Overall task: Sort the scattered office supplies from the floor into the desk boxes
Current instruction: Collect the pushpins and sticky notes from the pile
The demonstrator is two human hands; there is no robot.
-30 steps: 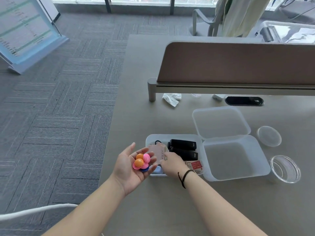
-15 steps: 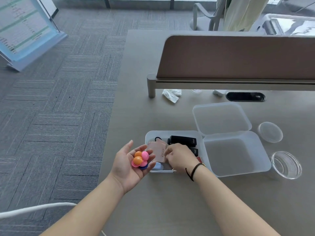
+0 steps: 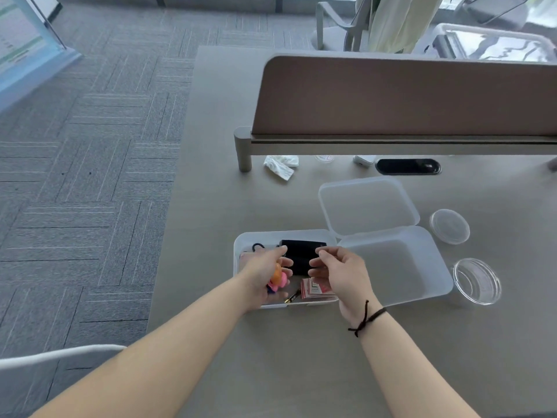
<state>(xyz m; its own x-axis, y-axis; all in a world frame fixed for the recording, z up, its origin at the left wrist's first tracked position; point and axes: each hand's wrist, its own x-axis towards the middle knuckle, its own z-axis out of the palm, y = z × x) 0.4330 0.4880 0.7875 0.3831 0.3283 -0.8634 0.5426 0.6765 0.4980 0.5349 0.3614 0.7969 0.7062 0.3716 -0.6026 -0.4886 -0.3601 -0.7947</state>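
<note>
Left hand (image 3: 265, 274), tipped over the frosted plastic box (image 3: 238, 251) at the desk's near edge, cups small pink and orange round plastic pieces (image 3: 278, 279) in its curled fingers. They look light, hard and slick, best tipped out together. Right hand (image 3: 337, 273) hovers beside it, fingers loosely curled, holding nothing. Black staplers (image 3: 301, 247) and pink packets (image 3: 315, 289) crowd the box; an emptier box (image 3: 401, 267) sits alongside.

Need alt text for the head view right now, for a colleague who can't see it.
Both hands hover over the left desk box: the left hand cups pink and orange round pieces, and the right hand is loosely curled and holds nothing. The right box is empty.
</note>
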